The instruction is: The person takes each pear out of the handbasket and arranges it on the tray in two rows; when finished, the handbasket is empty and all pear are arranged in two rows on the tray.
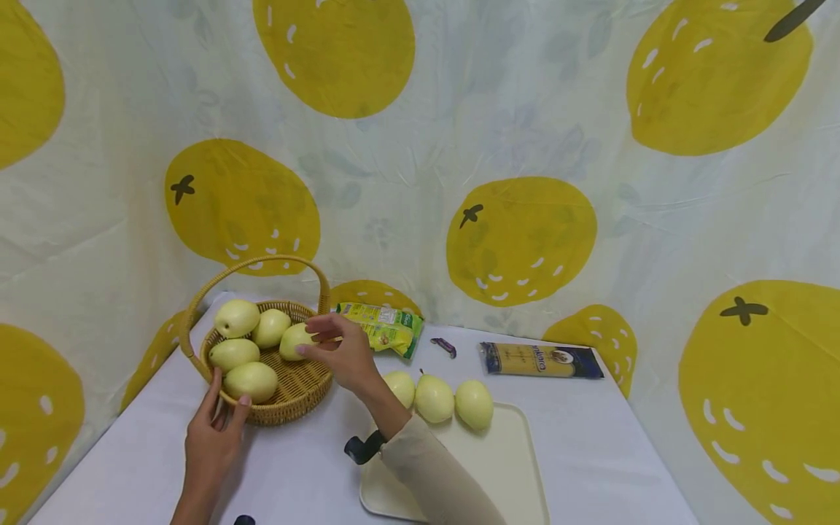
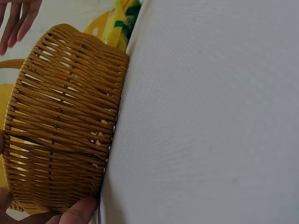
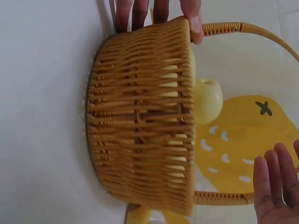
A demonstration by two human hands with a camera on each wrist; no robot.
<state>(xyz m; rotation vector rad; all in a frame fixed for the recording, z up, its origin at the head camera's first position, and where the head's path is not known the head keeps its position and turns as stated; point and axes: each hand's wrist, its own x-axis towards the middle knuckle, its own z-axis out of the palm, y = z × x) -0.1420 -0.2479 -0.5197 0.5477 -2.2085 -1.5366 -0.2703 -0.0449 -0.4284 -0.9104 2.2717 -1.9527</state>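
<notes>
A wicker basket (image 1: 289,412) with an arched handle stands at the left of the table, several pale yellow-green pears inside. My left hand (image 1: 213,441) grips its near left rim, the thumb at the rim and the other fingers around the side. Over the basket's right side, my right hand (image 1: 344,354) hovers with its fingers spread apart beside a pear (image 1: 294,342), which it partly covers in the head view. In the right wrist view, that hand's fingers (image 3: 276,175) look straight and carry nothing. One pear (image 3: 208,100) shows above the rim there.
Three pears, including an upright stemmed one (image 1: 434,399), sit at the back of a cream tray (image 1: 488,474), which my right forearm crosses. Behind lie a yellow-green packet (image 1: 394,337), a small purple wrapped piece (image 1: 444,347) and a long pasta packet (image 1: 534,360). A fruit-printed curtain (image 1: 407,160) encloses the table.
</notes>
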